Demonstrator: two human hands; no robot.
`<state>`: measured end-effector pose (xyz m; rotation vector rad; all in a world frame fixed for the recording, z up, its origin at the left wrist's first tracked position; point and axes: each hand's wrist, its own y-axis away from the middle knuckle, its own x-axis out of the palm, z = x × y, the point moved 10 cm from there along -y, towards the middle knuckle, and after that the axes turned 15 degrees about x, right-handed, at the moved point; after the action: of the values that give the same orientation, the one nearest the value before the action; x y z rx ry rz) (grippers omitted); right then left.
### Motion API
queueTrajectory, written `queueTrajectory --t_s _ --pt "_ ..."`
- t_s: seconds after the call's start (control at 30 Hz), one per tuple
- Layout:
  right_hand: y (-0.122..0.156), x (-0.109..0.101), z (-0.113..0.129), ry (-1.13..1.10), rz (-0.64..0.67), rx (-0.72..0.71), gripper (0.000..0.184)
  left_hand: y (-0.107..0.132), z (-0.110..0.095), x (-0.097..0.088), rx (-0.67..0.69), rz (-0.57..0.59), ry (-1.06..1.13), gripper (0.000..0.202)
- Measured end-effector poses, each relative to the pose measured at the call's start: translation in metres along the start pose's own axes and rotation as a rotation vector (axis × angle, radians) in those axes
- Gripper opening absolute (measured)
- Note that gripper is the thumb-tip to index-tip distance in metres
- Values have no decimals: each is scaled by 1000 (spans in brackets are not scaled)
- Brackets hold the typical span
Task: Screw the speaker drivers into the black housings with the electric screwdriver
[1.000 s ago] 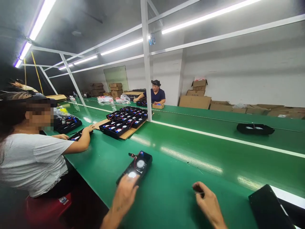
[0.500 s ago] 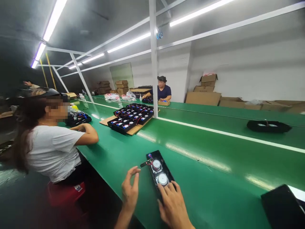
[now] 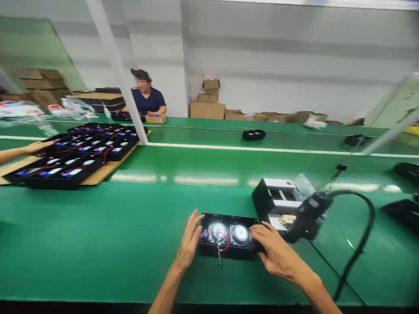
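A black tray with two round silver speakers and red and blue wires point(image 3: 228, 236) lies on the green table point(image 3: 98, 235) right in front of me. My left hand point(image 3: 190, 239) rests against the tray's left end, fingers spread. My right hand point(image 3: 273, 250) lies on the tray's right end, fingers curved over its edge. Both hands touch the tray at its sides.
A small black and white box point(image 3: 276, 201) stands just right of the tray, with a black handheld tool on a thick cable point(image 3: 307, 216) beside it. Several loaded black trays point(image 3: 70, 153) sit on cardboard at the left, where another person's hand point(image 3: 37, 146) reaches. A person in blue point(image 3: 146, 98) sits across the line.
My view has swung right and down to the table. The tray has turned from lengthwise to crosswise in front of me, and both hands now sit at its ends.
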<state>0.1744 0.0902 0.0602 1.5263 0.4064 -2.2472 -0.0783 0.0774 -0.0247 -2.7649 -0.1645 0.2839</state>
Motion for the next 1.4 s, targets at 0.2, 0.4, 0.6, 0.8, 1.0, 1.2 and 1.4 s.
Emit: queueTrajectory --t_s 0.2,0.4,0.6,0.8,1.0,1.2,1.4 --pt "25 23 50 -170 -349 13 42 0 7 35 -61 10 43 51" --pt "-2 10 57 -586 -669 157 13 3 4 26 -53 51 40 47" --pt "-30 -22 29 -637 -509 124 15 -5 -31 12 146 130 -188 55" --pt "-23 2 64 164 -88 -139 37 -17 -66 34 363 388 -400 59" --pt "-32 30 69 324 123 -23 30 -25 -73 57 476 509 -523 35" --pt "-34 34 66 125 196 -69 38 -28 -72 65 478 587 -551 31" --pt "-28 30 68 87 200 -39 28 -31 -71 70 517 667 -564 31"
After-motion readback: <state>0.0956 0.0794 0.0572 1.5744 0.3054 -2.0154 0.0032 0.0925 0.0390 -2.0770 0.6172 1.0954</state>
